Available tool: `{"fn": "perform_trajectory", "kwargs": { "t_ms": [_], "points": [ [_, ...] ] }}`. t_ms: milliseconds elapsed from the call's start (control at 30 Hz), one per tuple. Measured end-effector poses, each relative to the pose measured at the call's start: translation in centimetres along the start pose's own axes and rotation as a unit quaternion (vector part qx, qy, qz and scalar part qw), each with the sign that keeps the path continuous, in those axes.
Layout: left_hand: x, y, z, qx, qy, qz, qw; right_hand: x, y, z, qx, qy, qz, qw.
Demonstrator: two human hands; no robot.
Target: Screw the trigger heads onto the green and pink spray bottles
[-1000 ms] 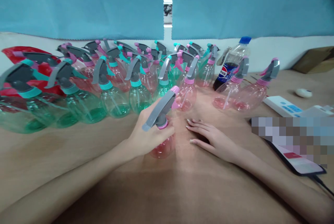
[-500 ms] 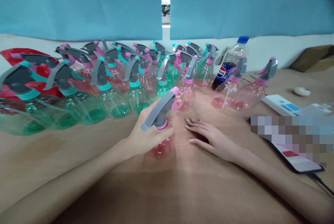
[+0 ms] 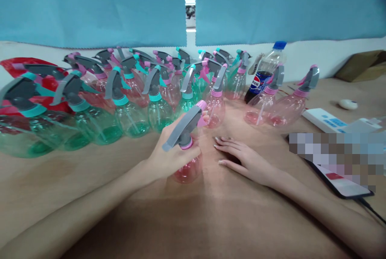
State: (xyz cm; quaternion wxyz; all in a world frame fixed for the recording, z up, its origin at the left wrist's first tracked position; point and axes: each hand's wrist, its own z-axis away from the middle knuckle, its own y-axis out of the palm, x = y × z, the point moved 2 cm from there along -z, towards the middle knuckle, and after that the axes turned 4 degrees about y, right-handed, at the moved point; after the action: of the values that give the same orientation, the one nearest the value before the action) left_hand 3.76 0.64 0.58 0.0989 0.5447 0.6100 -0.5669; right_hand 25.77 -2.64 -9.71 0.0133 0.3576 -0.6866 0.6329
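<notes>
My left hand (image 3: 170, 152) is wrapped round a pink spray bottle (image 3: 187, 170) with a grey and pink spray head, upright on the table (image 3: 169, 223). Its thumb lies across the bottle just below the pink collar, and the other fingers are mostly hidden behind. To the right, my right hand (image 3: 241, 156) rests palm down on the table, fingers apart, holding nothing. Just beyond the held bottle stand a green spray bottle (image 3: 187, 100) and another pink one (image 3: 215, 110).
Several green and pink spray bottles (image 3: 132, 118) fill the back left, beside red plastic (image 3: 39, 72). Behind two pink bottles stands a cola bottle (image 3: 259, 82). At right are a power strip (image 3: 324, 120), a phone (image 3: 346, 182) with a cable, a white object (image 3: 348, 104) and a box (image 3: 360, 66).
</notes>
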Motion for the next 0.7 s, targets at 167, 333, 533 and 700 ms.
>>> {"fn": "perform_trajectory", "kwargs": {
  "t_ms": [167, 333, 533, 700],
  "points": [
    [-0.11, -0.12, -0.02, -0.001, 0.012, 0.011, 1.0, 0.0, 0.06, -0.03, 0.002, 0.0, 0.0, 1.0],
    [0.16, -0.16, 0.01, -0.006, 0.039, 0.005, 0.999, -0.02, 0.08, -0.03, -0.005, -0.002, -0.01, 1.0],
    [0.07, -0.32, 0.08, -0.021, 0.044, 0.005, 0.999, 0.01, 0.12, -0.01, -0.01, -0.001, -0.012, 1.0],
    [-0.06, -0.5, 0.16, -0.031, 0.057, -0.006, 0.998, -0.21, 0.26, 0.02, -0.011, -0.006, -0.012, 1.0]
  ]
}}
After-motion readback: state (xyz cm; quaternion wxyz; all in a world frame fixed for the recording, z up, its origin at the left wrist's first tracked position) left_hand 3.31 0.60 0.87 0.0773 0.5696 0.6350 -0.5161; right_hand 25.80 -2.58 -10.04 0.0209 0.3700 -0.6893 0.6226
